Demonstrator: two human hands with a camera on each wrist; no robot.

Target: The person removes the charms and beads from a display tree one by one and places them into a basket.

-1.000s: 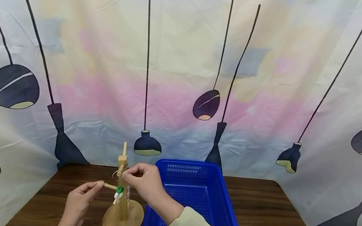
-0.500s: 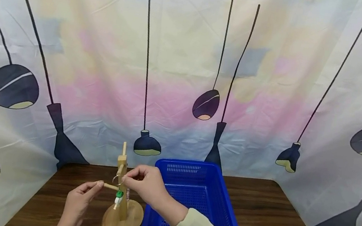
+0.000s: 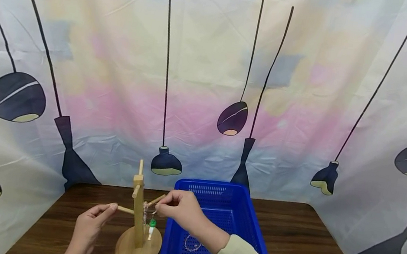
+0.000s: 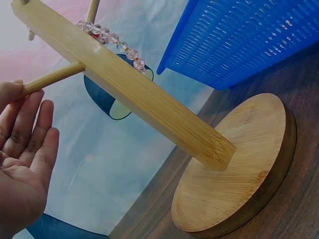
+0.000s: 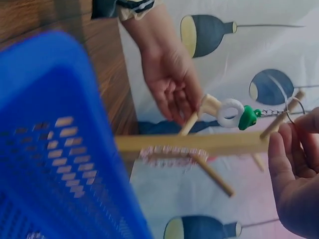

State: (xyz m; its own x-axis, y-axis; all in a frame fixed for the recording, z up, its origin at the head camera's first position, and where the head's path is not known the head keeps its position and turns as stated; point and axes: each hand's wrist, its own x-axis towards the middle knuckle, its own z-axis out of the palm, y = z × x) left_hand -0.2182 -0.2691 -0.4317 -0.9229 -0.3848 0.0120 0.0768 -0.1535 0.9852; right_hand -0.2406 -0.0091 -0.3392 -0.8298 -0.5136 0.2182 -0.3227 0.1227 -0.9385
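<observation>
A wooden stand (image 3: 138,222) with a round base and several pegs stands upright on the table. My left hand (image 3: 91,224) pinches the end of its left peg (image 4: 55,77) between thumb and finger. Right of the post, my right hand (image 3: 185,210) pinches the metal ring (image 5: 295,109) of a keychain. From that ring a short chain and a green-and-white charm (image 3: 151,227) hang below the fingers, apart from the post. A pink clear-bead bracelet (image 4: 114,40) hangs on another peg, partly behind the post.
A blue plastic basket (image 3: 226,185) stands just right of the stand, under my right forearm. Inside it lies another beaded bracelet (image 3: 191,248). The dark wooden table (image 3: 289,241) meets a printed cloth backdrop (image 3: 203,78) behind.
My right hand has moved right with the keychain, from in front of the post to its right side. The bracelet in the basket has come into view. My left hand stays on the peg.
</observation>
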